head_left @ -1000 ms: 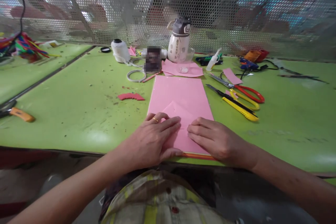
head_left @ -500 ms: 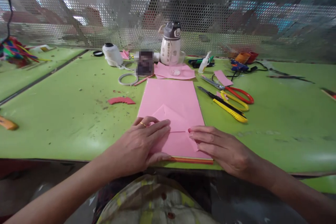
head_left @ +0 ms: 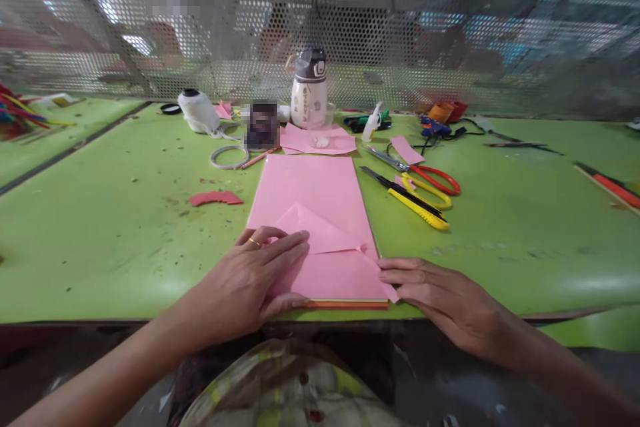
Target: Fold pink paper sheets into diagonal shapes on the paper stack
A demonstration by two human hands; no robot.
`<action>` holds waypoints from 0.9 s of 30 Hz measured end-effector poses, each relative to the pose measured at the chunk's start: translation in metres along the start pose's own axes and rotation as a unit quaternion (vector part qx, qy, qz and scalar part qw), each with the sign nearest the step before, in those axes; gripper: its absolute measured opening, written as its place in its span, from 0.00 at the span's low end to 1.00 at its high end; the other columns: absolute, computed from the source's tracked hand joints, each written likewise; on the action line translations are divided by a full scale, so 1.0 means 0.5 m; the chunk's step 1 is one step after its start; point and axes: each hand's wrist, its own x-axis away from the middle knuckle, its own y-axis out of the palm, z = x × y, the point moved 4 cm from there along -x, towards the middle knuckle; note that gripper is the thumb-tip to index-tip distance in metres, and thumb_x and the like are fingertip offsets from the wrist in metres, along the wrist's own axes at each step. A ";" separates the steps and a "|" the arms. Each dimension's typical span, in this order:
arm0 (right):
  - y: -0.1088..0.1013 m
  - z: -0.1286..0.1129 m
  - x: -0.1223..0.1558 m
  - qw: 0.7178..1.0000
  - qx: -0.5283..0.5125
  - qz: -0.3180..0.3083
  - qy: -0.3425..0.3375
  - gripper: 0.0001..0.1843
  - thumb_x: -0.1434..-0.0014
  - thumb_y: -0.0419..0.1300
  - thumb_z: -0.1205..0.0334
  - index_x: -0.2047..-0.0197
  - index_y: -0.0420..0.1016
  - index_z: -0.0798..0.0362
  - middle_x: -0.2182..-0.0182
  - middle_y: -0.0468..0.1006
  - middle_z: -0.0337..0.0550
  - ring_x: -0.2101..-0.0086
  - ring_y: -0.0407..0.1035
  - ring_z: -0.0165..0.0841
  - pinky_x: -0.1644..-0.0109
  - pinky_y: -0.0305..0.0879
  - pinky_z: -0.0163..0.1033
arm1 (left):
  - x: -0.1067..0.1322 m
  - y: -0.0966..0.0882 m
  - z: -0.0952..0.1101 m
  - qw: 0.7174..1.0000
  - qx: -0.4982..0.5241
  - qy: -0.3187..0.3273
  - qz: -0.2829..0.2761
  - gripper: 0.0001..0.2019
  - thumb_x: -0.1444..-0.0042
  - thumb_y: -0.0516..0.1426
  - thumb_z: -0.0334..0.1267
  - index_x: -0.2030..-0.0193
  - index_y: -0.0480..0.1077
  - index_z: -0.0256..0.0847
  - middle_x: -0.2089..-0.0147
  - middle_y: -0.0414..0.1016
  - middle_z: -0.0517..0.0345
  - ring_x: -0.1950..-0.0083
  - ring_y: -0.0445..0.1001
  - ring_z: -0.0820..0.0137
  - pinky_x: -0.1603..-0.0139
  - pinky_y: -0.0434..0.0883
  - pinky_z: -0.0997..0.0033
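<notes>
A folded pink paper (head_left: 325,230) lies on a stack of pink sheets (head_left: 313,177), with a peaked fold at its top and a narrow twisted strip running down on the right. My left hand (head_left: 263,267), a ring on one finger, rests flat on the left part of the paper. Its fingers are stretched out, and its thumb is near the stack's front edge. At the right edge, my right hand (head_left: 440,297) has its fingers together on the strip's side; the thumb is hidden below. The strip's loose end pokes past the stack beside those fingertips.
To the right lie a yellow cutter (head_left: 420,207), scissors (head_left: 435,180) and a glue bottle (head_left: 373,123). A water bottle (head_left: 309,90), clear cup (head_left: 320,127), thread spool (head_left: 199,112) and tape roll (head_left: 229,157) stand or lie behind. A red paper piece (head_left: 215,197) is at left.
My right hand has moved right and down from the crease to the paper's right edge. The strip there now extends past the stack. My left hand stays on the paper; the view has shifted slightly.
</notes>
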 end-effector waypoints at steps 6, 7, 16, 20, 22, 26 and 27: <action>-0.002 0.002 0.054 0.999 0.005 0.013 0.035 0.23 0.36 0.54 0.77 0.41 0.69 0.47 0.43 0.78 0.49 0.39 0.68 0.39 0.40 0.72 0.46 | 0.000 0.002 0.000 1.000 -0.003 0.000 0.004 0.33 0.34 0.53 0.56 0.28 0.57 0.41 0.27 0.61 0.54 0.34 0.62 0.53 0.34 0.61 0.50; -0.006 0.000 0.065 0.999 0.009 0.022 0.043 0.23 0.36 0.54 0.76 0.42 0.70 0.46 0.44 0.78 0.47 0.40 0.69 0.39 0.40 0.73 0.46 | 0.000 0.003 -0.001 1.000 -0.004 -0.001 0.005 0.33 0.34 0.53 0.56 0.28 0.57 0.41 0.28 0.62 0.54 0.34 0.62 0.53 0.34 0.60 0.50; -0.098 0.039 0.132 0.937 0.312 0.086 0.129 0.17 0.36 0.53 0.70 0.48 0.76 0.49 0.58 0.82 0.54 0.56 0.76 0.50 0.50 0.72 0.58 | 0.000 0.006 -0.005 1.000 0.002 0.012 0.015 0.32 0.34 0.53 0.56 0.29 0.58 0.41 0.28 0.62 0.52 0.35 0.63 0.52 0.35 0.62 0.48; -0.109 0.019 0.016 0.925 0.341 0.106 0.133 0.21 0.36 0.51 0.70 0.41 0.71 0.56 0.52 0.78 0.59 0.53 0.72 0.52 0.49 0.70 0.62 | -0.002 0.000 0.004 0.999 0.029 0.015 0.024 0.31 0.34 0.53 0.55 0.30 0.60 0.41 0.29 0.64 0.48 0.36 0.65 0.52 0.35 0.64 0.46; -0.087 -0.003 -0.077 0.954 0.256 0.114 0.104 0.19 0.35 0.52 0.71 0.43 0.71 0.53 0.52 0.79 0.53 0.52 0.72 0.46 0.45 0.70 0.56 | 0.001 -0.004 0.007 0.998 0.048 0.004 0.032 0.30 0.34 0.54 0.54 0.31 0.61 0.41 0.30 0.65 0.47 0.36 0.66 0.52 0.35 0.64 0.44; 0.008 -0.010 -0.232 0.989 0.137 0.010 0.057 0.11 0.33 0.56 0.67 0.49 0.75 0.55 0.55 0.80 0.52 0.51 0.72 0.43 0.45 0.70 0.52 | 0.004 -0.026 -0.013 0.988 0.133 -0.017 0.080 0.25 0.32 0.53 0.51 0.35 0.65 0.38 0.35 0.70 0.45 0.36 0.69 0.57 0.36 0.68 0.51; 0.028 0.001 -0.253 0.986 0.136 -0.008 0.094 0.11 0.34 0.58 0.64 0.50 0.74 0.56 0.56 0.80 0.53 0.52 0.71 0.43 0.46 0.70 0.52 | -0.001 -0.034 -0.028 0.982 0.157 -0.031 0.100 0.23 0.32 0.52 0.50 0.38 0.67 0.38 0.37 0.72 0.44 0.39 0.71 0.59 0.39 0.70 0.55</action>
